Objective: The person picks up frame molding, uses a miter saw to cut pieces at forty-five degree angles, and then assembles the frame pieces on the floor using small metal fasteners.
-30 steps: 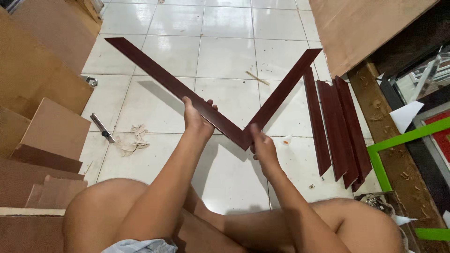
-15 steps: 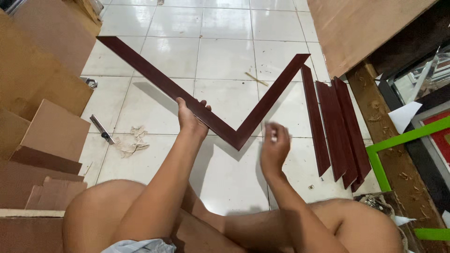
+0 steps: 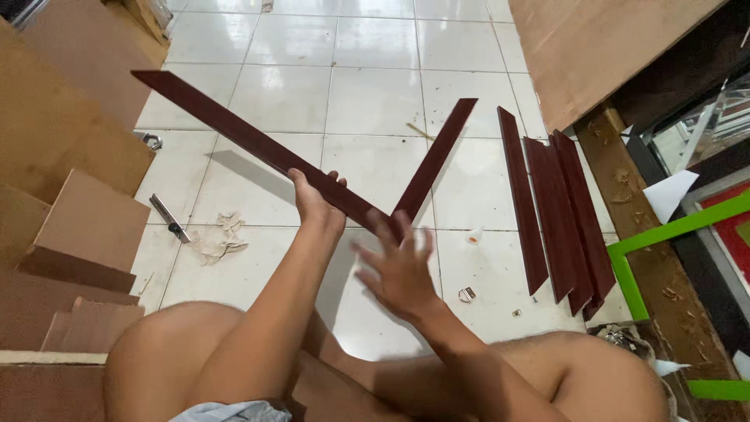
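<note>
Two dark red-brown wooden strips are joined at a mitred corner into a V-shaped frame piece [image 3: 258, 144], lifted above the white tiled floor [image 3: 375, 86]. My left hand [image 3: 316, 199] grips the long left strip near the corner. The shorter right strip [image 3: 437, 156] rises up and to the right from the joint. Just below the corner hovers my right hand [image 3: 398, 266], blurred and with fingers spread, holding nothing. My bare knees fill the bottom of the view.
Several more dark strips [image 3: 558, 219] lie side by side on the floor at the right. A utility knife [image 3: 168, 217] and crumpled paper [image 3: 219, 238] lie at the left. Brown boards [image 3: 70, 156] are stacked left; a large board [image 3: 601, 47] leans upper right.
My right hand has let go of the corner joint and dropped below it, open. The V-shaped piece has been lifted and tilted leftward by my left hand.
</note>
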